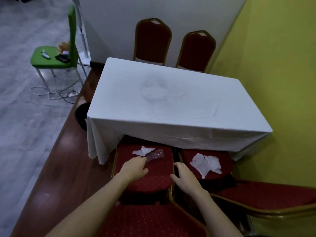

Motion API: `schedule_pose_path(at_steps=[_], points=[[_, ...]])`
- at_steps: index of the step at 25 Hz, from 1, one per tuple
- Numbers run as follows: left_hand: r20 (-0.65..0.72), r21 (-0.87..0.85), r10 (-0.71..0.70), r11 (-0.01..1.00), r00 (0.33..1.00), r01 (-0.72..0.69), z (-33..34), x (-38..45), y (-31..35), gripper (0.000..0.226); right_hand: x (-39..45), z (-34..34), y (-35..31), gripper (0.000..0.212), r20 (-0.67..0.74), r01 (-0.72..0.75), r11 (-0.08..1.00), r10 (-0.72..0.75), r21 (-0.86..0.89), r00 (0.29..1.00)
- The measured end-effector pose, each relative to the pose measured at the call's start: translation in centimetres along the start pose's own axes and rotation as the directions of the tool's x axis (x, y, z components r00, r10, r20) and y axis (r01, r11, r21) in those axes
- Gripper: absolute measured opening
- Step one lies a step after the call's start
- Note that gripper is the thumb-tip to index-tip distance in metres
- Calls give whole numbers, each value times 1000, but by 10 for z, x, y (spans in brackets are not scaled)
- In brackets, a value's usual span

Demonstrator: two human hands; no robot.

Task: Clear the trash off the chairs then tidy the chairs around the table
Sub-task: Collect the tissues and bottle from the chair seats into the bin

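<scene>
Two red chairs stand at the near side of the white-clothed table [171, 106]. On the left chair seat [153, 175] lie a torn white paper [142, 150] and a crumpled clear plastic wrapper [156, 154]. My left hand [135, 167] reaches over that seat, its fingertips touching the wrapper's near end. My right hand [183, 177] hovers with fingers apart over the gap between the two seats. The right chair seat [225, 168] carries larger pieces of torn white paper [206, 163].
Two more red chairs [153, 41] [196, 50] stand at the table's far side against the white wall. A black bin [82, 115] sits by the table's left corner. A green chair [51, 59] with small items and floor cables [54, 93] are at the left. A yellow wall [273, 65] runs along the right.
</scene>
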State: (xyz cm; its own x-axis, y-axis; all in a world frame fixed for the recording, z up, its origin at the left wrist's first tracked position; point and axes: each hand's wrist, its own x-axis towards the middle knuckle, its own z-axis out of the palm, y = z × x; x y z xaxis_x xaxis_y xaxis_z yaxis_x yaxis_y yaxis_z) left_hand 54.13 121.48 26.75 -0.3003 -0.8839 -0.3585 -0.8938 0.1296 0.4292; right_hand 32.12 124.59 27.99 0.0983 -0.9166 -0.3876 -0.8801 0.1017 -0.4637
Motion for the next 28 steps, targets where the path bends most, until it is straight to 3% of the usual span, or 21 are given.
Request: schedule_pose_path(at_steps=[4,13,18,21,25,28], points=[[34,38,9,999,999,-10,8,9,9,37,7,2,21,50,27,-44,996,42,77,999],[138,97,-173,982,975,160,58,57,66,26,54,-7,118,49,153,-9,989,-15,151,988],[170,62,-216,976,962,208,118,98,102,24,85,-7,187,42,251,-37,987,-3,155,968],[213,15,-165,986,963,166,170,145,119,21,113,0,242,41,225,-127,980,90,156,970],[293,-31,-96,994,951,109,242,204,139,21,149,20,305,46,93,-336,899,323,282,942],[282,-49,-45,997,958,61,287,245,148,23,178,46,352,62,39,-413,856,423,310,905]])
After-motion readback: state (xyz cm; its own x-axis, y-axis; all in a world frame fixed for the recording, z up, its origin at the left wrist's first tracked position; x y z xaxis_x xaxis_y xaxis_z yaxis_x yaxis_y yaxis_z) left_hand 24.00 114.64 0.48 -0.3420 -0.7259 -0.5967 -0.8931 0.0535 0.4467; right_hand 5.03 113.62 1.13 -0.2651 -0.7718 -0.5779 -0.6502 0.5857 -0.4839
